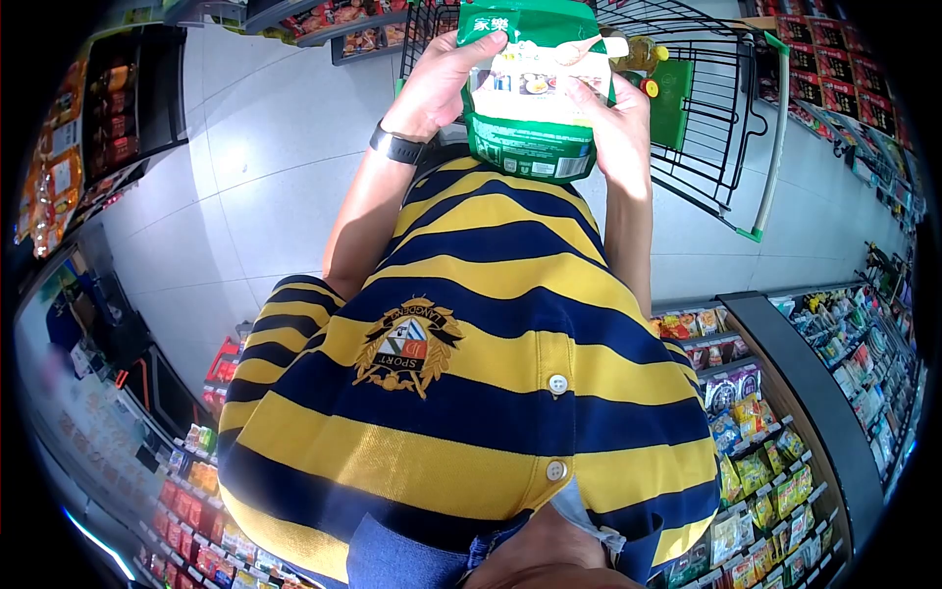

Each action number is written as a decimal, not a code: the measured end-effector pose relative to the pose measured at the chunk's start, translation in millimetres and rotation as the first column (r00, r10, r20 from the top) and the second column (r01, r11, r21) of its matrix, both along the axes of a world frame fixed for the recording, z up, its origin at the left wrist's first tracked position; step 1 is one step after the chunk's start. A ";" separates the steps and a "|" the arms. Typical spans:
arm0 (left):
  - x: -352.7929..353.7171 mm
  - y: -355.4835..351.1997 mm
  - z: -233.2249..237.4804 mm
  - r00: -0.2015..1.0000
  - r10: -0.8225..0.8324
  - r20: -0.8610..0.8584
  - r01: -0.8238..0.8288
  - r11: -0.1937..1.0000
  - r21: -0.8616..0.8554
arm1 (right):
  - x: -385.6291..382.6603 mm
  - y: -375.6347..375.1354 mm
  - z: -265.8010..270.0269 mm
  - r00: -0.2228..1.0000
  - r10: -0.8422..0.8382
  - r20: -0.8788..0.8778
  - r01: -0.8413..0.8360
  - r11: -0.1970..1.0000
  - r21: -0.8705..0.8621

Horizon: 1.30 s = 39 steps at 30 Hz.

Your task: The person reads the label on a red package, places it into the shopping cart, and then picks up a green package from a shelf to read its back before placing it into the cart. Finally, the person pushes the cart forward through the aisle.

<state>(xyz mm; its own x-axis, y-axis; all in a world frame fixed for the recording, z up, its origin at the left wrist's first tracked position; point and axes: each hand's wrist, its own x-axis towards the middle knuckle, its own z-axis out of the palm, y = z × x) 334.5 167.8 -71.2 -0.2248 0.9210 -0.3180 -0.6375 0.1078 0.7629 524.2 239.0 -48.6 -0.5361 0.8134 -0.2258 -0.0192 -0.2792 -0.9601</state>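
Standing in a shop aisle, both hands raised in front of the body. Left hand (442,83) closed on the left edge of a green and white glossy plastic pouch (542,83), thumb lying flat across the front near the white characters at the top. Right hand (618,123) closed on the opposite edge, thumb pressed on the pale middle panel — so the pouch is gripped from two sides, front face turned up toward the head. On that face: a printed spoon, a row of small food pictures, and a green lower band with fine print and a barcode toward the right corner; the print is too small to read. Black wristband with a dark face (396,146) on the left wrist. Pouch is held in the air just beyond the hem of a yellow and navy striped polo shirt (461,353), which bears an embroidered crest (407,344) and pale buttons. Beyond the pouch and to its right, a black wire shopping cart (721,128) with green corner pieces and a pale handle bar (775,137) — inside it, bottles of yellow liquid (638,54), partly hidden by the pouch, and a flat green panel (673,103). Pale grey tiled floor (265,147) underneath. Shelves of orange packets (67,177) at far left, racks of colourful snack bags (760,471) at lower right.
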 end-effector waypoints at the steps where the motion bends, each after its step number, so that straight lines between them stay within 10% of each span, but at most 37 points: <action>1: 0.1 0.0 -0.3 1.000 0.001 0.008 -0.001 1.000 -0.004 | 0.0 -0.1 0.4 1.000 0.001 0.003 -0.001 1.000 -0.004; 39: -4.4 5.9 -0.3 1.000 0.000 -0.015 0.000 1.000 -0.004 | -4.8 7.7 -6.0 1.000 -0.022 0.010 0.022 1.000 0.019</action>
